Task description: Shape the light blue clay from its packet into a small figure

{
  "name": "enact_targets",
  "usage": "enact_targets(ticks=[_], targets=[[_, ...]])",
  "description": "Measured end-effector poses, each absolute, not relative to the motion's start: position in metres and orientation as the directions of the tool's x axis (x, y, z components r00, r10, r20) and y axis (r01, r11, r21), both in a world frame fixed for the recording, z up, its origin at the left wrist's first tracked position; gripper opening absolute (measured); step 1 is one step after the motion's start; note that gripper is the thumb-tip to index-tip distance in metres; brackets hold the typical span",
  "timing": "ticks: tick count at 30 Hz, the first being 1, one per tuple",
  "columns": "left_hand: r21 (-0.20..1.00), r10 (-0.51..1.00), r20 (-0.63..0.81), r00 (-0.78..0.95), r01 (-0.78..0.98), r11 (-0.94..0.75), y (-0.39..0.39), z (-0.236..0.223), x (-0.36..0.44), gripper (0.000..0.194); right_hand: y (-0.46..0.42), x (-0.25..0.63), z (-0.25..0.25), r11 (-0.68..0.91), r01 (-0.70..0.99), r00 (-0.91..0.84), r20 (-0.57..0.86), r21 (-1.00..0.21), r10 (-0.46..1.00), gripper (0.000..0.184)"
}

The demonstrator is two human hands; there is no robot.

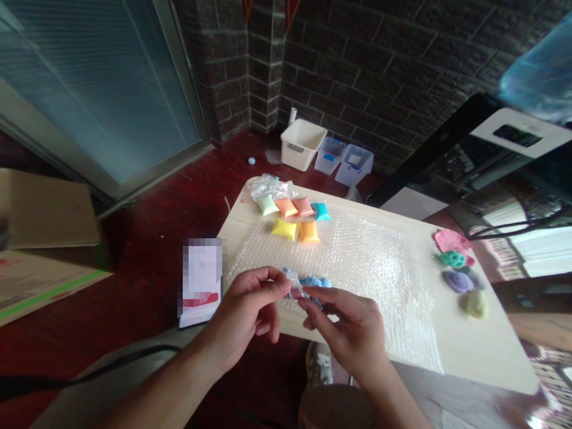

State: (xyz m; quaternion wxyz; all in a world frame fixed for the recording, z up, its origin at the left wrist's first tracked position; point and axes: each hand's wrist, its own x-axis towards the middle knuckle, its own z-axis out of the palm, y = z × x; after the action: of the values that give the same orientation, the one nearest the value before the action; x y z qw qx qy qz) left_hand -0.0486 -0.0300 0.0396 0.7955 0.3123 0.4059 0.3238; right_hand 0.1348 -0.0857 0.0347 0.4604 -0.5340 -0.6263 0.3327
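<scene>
My left hand (250, 304) and my right hand (348, 322) meet above the near edge of the table, both pinching a small clear plastic packet (294, 280) with some blue in it. Thumb and forefinger close on it from either side. Just behind the fingertips lie blue clay-like lumps (315, 281), partly hidden by my hands. Farther back sit several small puffy packets, among them a yellow packet (284, 229), an orange packet (308, 231), a pale green packet (267, 205) and a teal packet (321, 211).
Bubble wrap (379, 268) covers much of the table (487, 357). Crumpled clear plastic (270, 187) lies at the far left corner. Pink (449, 241), green, purple and pale yellow clay shapes sit on the right. Beyond, a white basket (302, 146) stands on the floor; a cardboard box (49, 220) is left.
</scene>
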Motion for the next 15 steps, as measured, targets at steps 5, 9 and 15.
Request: enact_targets(ticks=[5,9,15], targets=[[0.737,0.765,-0.468,0.442,-0.282,0.614,-0.0292,0.0403,-0.0483,0.028,-0.0855,0.1319,0.0362,0.260,0.462,0.005,0.295,-0.848,0.955,0.012],[0.755,0.776,-0.458,0.434,-0.270,0.597,-0.0298,0.0393,-0.0489,0.027,-0.0848,0.1320,0.0354,0.258,0.499,-0.018,0.288,-0.827,0.958,0.010],[0.773,0.768,-0.463,0.443,-0.222,0.594,-0.0311,0.0391,-0.0496,0.026,-0.0827,0.1340,0.0340,0.201,0.491,-0.086,0.182,-0.848,0.979,0.006]])
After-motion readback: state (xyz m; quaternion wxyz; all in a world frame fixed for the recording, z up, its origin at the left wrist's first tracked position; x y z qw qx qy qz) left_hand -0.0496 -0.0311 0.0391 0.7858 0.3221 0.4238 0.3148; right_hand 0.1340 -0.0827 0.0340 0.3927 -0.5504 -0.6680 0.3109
